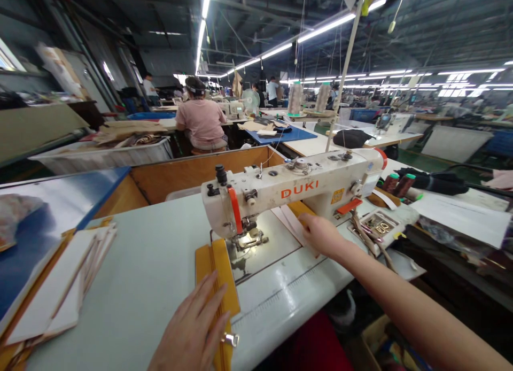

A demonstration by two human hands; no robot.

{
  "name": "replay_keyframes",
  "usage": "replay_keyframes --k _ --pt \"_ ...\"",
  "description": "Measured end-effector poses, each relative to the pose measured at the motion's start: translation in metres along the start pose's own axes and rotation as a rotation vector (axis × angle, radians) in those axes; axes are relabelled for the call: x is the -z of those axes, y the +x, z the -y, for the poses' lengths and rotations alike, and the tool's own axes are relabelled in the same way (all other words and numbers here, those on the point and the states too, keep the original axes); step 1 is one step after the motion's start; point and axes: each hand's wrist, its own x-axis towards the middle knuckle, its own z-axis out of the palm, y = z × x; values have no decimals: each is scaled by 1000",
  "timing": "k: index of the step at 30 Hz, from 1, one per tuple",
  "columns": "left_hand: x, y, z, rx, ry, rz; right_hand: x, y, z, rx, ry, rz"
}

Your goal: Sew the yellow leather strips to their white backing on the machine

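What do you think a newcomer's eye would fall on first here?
The white DUKI sewing machine with orange lettering dominates the centre of the pale green table. Before it, the left hand rests on a long yellow zipper, while the right hand touches pale strips beside the machine.

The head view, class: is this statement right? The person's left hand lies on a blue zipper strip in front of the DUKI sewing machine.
Not quite: the strip is yellow, not blue, as the head view shows. The left hand lies on a yellow zipper strip in front of the DUKI sewing machine.
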Motion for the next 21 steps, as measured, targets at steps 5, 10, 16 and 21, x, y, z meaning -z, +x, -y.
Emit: replay_keyframes --k 5,10,16,21 --pt "6 7 -10 74 -27 -33 -6 -59 -5 148 509 124" --pt "3 14 -26 -17 -81 32 -38 -117 29 112 1241 400" --pt "9 10 -13 -25 -67 13 -56 -126 76 233 1449 581" --pt "25 -1 18 75 32 38 -53 -92 82 507 1005 220"
